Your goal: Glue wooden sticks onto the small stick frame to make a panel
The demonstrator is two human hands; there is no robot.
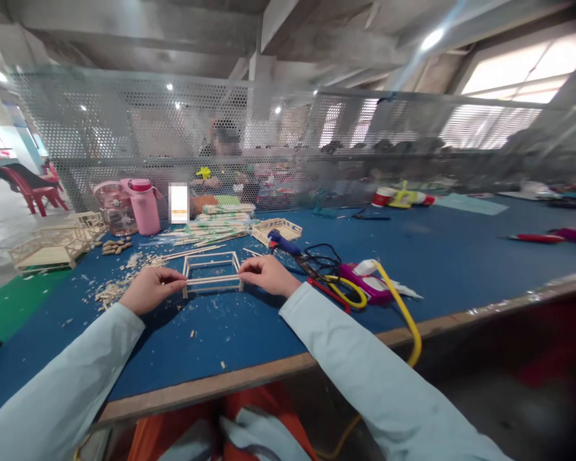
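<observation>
1. Leftmost, some wood scraps (109, 294) lie on the blue table (187, 349), beside the left hand.
2. The left hand (148, 289) is closed in a pinch: thumb and fingers grip the left end of the front rail of the frame.
3. Between the two hands is the wooden frame (214, 280), an open box of thin, pale sticks. It seems to stand on the table, near the front edge, with short posts upright at its corners. Its long axis runs from left to right, from one hand to the other, roughly along this edge; its short sides point away from the person.
4. I judge it to be very light, rather stiff along each stick but fragile at the joints, and dry, so not slippery. The good places to hold are the rail ends close to the corner posts, with light pressure; squeezing the middle could bend or crack a stick. Whether every joint is fixed, I cannot tell.
5. The right hand (271, 276) is also pinched, gripping the right end of the same rail.
6. To its right, near it, lies a blue-handled tool (287, 245).
</observation>
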